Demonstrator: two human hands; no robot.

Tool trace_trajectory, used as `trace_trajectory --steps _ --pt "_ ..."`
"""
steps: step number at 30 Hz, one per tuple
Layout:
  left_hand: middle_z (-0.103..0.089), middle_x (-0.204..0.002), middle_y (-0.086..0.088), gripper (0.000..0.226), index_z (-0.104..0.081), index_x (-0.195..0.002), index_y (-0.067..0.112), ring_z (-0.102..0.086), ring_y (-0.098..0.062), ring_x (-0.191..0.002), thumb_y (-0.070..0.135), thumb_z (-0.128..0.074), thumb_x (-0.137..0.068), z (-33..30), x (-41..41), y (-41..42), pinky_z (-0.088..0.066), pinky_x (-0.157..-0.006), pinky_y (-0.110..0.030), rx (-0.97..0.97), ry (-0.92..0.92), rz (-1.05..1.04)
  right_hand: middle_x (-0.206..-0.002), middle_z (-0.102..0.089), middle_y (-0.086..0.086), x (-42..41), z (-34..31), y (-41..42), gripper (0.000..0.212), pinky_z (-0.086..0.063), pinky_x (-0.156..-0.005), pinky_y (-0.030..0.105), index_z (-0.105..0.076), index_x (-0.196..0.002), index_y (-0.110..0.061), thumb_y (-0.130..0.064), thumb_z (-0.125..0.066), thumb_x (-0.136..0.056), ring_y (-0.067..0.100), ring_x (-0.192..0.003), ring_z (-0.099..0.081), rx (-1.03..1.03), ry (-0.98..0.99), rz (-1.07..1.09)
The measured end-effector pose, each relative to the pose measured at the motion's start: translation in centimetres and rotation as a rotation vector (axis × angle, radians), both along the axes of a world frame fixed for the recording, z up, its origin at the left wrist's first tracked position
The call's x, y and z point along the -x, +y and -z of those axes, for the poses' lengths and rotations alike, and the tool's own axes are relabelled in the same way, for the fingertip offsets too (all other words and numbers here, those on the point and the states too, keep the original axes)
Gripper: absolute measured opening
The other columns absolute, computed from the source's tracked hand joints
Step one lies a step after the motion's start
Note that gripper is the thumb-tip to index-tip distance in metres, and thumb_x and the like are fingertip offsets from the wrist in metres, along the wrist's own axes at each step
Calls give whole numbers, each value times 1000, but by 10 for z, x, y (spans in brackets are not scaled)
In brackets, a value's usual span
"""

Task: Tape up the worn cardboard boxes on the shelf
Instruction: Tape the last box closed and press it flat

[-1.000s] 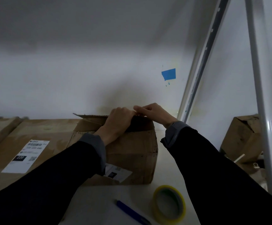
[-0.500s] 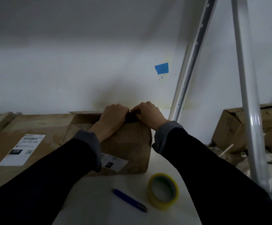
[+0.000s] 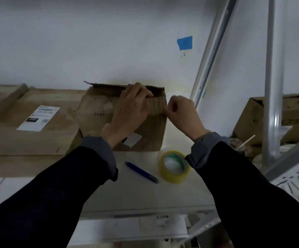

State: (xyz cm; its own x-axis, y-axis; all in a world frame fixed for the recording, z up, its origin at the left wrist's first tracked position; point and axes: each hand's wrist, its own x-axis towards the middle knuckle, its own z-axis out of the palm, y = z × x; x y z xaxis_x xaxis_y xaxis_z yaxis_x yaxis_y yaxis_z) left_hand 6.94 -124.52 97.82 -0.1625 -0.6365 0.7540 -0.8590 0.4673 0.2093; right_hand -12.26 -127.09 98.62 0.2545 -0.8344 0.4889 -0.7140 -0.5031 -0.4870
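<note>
A small worn cardboard box stands on the white shelf, its top flaps ragged. My left hand lies over the front top edge and presses a flap down. My right hand pinches the right end of that flap at the box's front right corner. A yellow tape roll lies flat on the shelf in front of the box, under my right wrist. A blue pen lies to its left.
A large flat box with a white label lies left of the small box. Another worn box sits at the right behind a metal upright. A slanted shelf rail runs up the wall near a blue tape patch.
My right hand has slid from the box's top to its front right corner and now pinches the flap. The left hand stays on the top edge. The view has tilted downward.
</note>
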Motion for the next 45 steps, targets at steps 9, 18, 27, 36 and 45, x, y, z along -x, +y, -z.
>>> trace_trajectory --steps 9,18,27,36,45 --pt "-62 -107 0 27 -70 -111 13 -61 -15 -98 2 -65 -87 84 31 45 -50 -88 -32 -664 216 170 -85 -58 -3 26 69 75 40 -53 -81 38 -65 -88 -18 -53 -80 -74 22 -83 -59 -733 716 -183" --pt "-73 -116 1 48 -72 -122 16 -67 -12 -108 23 -87 -77 98 33 58 -52 -98 -28 -963 407 187 -64 -38 -4 47 66 87 43 -29 -54 25 -37 -62 -21 -18 -72 -86 17 -65 -40 -562 530 -210" --pt "-76 -86 1 8 -78 -89 15 -71 -9 -83 14 -81 -82 74 20 74 -59 -82 -27 -792 535 239 -76 -49 6 42 47 93 28 -34 -64 31 -58 -96 8 -13 -72 -84 17 -70 -43 -622 367 -274" --pt "-70 -105 -1 22 -73 -112 22 -71 -16 -88 9 -64 -97 58 -5 88 -61 -76 -30 -789 543 297 -121 -64 8 26 31 96 42 -48 -100 40 -59 -132 -15 -15 -65 -91 26 -110 -58 -726 322 -312" --pt "-72 -98 3 15 -79 -96 18 -70 -21 -83 7 -76 -85 50 -26 98 -60 -70 -28 -791 579 312 -122 -45 -6 12 9 107 44 -28 -95 14 -49 -140 -8 5 -43 -98 9 -117 -38 -937 110 -338"
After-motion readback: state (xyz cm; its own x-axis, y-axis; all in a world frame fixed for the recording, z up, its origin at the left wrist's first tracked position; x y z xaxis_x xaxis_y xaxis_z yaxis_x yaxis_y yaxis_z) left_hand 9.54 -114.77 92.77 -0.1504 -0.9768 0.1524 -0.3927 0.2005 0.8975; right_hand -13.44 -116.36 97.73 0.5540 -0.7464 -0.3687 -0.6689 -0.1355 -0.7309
